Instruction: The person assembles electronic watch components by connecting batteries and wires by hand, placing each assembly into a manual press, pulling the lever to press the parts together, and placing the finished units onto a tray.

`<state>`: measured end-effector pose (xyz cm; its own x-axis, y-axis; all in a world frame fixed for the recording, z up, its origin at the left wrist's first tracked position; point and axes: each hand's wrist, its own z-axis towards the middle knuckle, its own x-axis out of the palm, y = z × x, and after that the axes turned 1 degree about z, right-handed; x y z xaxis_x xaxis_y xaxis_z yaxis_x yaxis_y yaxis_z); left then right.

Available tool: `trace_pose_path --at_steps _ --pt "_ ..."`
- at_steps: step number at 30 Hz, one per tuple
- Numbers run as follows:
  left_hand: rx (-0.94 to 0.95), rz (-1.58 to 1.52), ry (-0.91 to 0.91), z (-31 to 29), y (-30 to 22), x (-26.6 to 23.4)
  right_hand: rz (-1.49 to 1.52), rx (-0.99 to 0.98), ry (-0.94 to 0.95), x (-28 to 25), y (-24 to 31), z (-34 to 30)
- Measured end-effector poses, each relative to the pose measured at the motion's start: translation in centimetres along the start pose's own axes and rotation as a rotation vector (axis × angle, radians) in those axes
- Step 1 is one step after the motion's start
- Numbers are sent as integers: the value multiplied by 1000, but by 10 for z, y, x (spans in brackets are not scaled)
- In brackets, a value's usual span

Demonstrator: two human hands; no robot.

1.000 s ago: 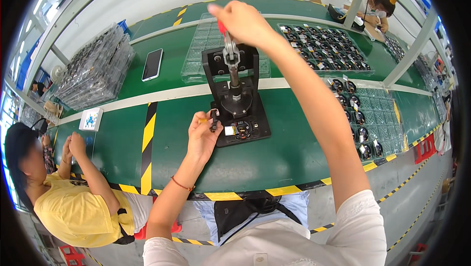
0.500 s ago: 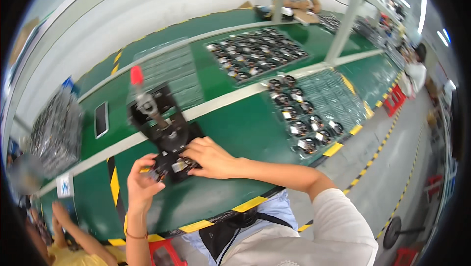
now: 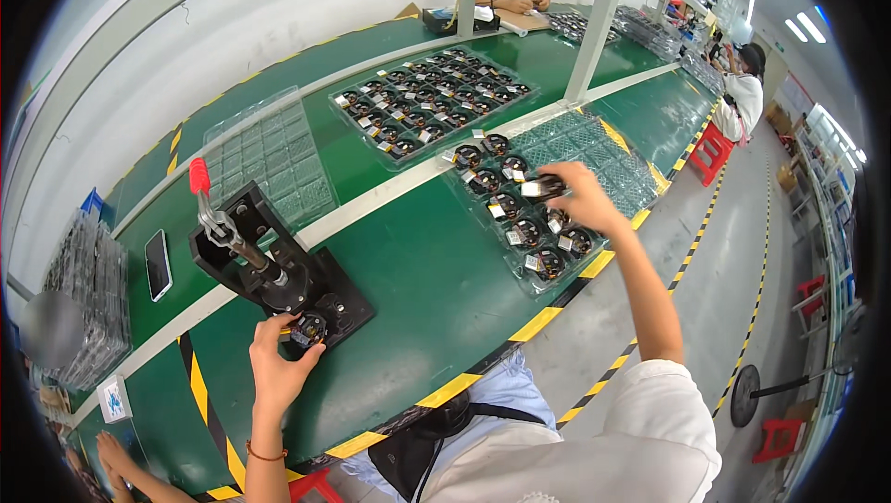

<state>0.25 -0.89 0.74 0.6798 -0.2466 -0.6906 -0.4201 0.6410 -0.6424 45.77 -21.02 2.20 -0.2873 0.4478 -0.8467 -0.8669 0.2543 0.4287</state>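
Note:
My left hand (image 3: 278,361) is closed, thumb and fingers gripping a small round black part with wires (image 3: 309,328) at its edges. That part is at the front of a black toggle-clamp fixture (image 3: 343,291), whose red-tipped lever (image 3: 199,178) stands upright. Farther right, my right hand (image 3: 587,197) pinches a similar round black part with a white label (image 3: 544,188). This hand is over a clear plastic tray (image 3: 608,155), among several round wired parts (image 3: 525,232) lying in its near-left portion. Whether the held part touches the tray is hidden.
Behind stands a filled tray of round parts (image 3: 394,152), with a clear tray (image 3: 269,160) left of it. A phone (image 3: 159,266) and stacked trays (image 3: 88,299) are at left. A metal post (image 3: 597,25) rises beyond the right tray. Another person's hands (image 3: 125,466) show at lower left.
My right hand has moved from the fixture to the right-hand tray with a labelled round part. My left hand stays by the fixture, gripping a round part. The whole view has shifted.

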Motion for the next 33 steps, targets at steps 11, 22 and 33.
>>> trace_pose_path --at_steps 11,22,33 --pt "35 100 102 12 -2 -2 -98 161 225 -33 -69 -12" --pt "73 73 121 12 -4 -1 24 -737 66 10 178 100" --pt "-41 26 -4 7 -12 7 651 -315 433 68 360 166"
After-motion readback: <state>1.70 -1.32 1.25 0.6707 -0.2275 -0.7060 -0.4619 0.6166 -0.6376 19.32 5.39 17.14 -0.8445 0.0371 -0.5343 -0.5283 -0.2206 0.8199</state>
